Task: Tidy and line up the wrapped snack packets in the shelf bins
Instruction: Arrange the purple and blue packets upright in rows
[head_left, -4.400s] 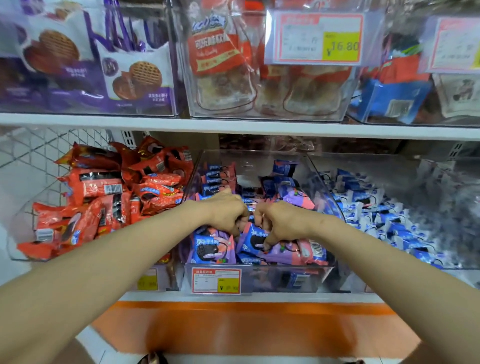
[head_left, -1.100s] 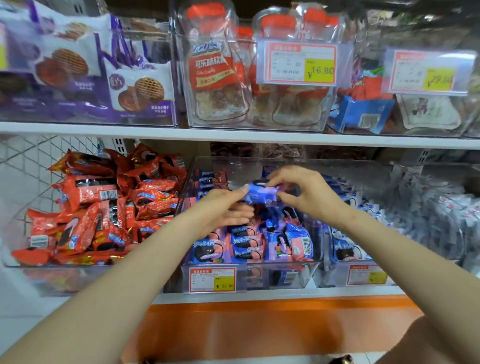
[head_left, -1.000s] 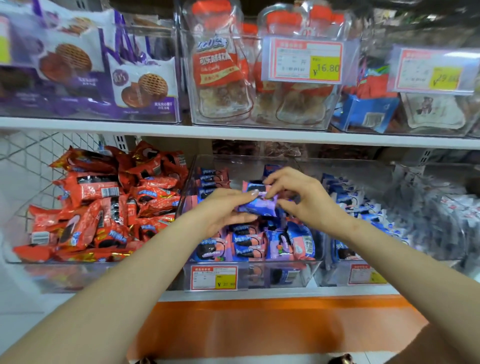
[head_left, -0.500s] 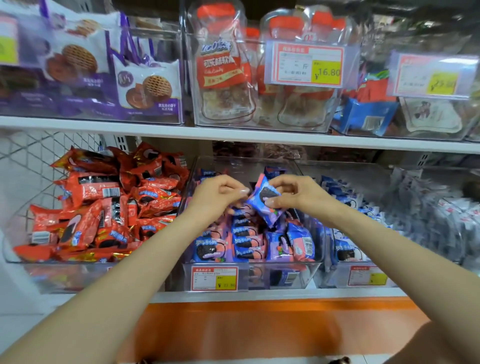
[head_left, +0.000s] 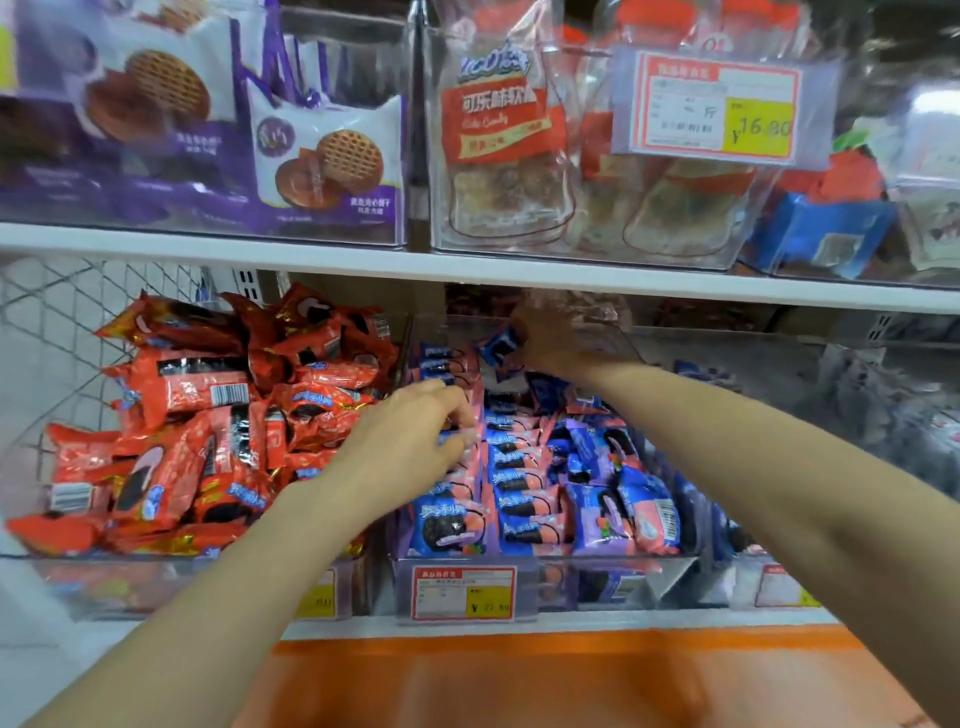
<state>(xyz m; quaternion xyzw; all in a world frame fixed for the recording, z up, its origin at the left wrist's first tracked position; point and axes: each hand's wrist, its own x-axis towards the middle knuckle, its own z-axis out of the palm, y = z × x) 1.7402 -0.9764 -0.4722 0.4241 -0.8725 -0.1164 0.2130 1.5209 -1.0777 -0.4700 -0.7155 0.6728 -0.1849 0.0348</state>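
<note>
A clear middle bin on the lower shelf holds rows of blue, pink and purple snack packets standing on edge. My left hand rests on the left row of these packets, fingers bent over their tops. My right hand reaches to the bin's back, blurred behind the clear wall, and pinches one blue packet held above the rows.
A bin of red snack packets sits to the left, heaped loosely. Blue and white packets fill the bin on the right. The white upper shelf hangs just above my right hand. Price tags front the bins.
My right hand has carried the blue packet from the bin's middle up toward its back. My left hand let go of it and dropped onto the left row.
</note>
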